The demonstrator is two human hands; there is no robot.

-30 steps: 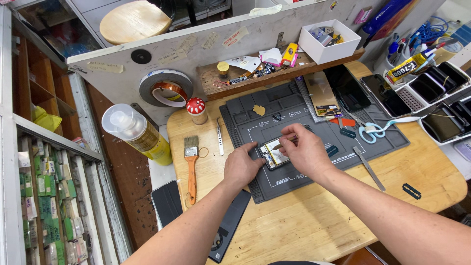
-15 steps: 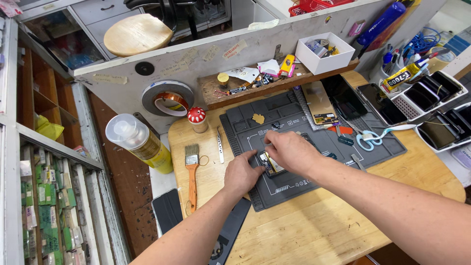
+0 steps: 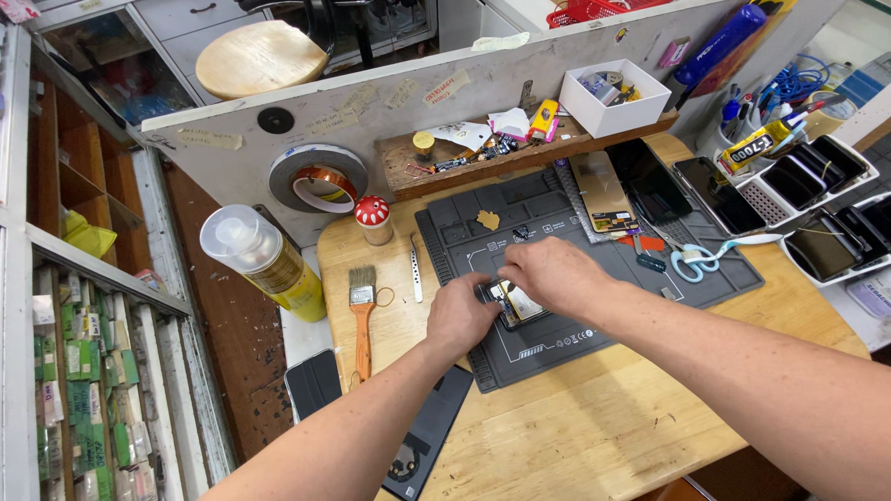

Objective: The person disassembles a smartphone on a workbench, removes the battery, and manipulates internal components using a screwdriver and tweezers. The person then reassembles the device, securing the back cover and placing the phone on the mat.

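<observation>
An opened phone (image 3: pixel 518 303) with its insides showing lies on the dark grey work mat (image 3: pixel 557 343) on the wooden table. My left hand (image 3: pixel 461 317) grips the phone's left end and holds it down. Over the phone's upper right part sits my right hand (image 3: pixel 549 271), fingers bent and fingertips touching the phone; whether it holds a small tool is hidden.
A paintbrush with an orange handle (image 3: pixel 361 315), metal tweezers (image 3: pixel 416 268) and a yellow bottle (image 3: pixel 264 263) lie left of the mat. Blue-handled scissors (image 3: pixel 694 262), several phones (image 3: pixel 719 193) and a white box (image 3: pixel 617 96) are to the right and back. A dark phone (image 3: pixel 314 385) sits near the table's left edge.
The view has shifted a little, so the table appears lower and more to the left. Both hands stay on the phone, with the right fingers moving slightly over it.
</observation>
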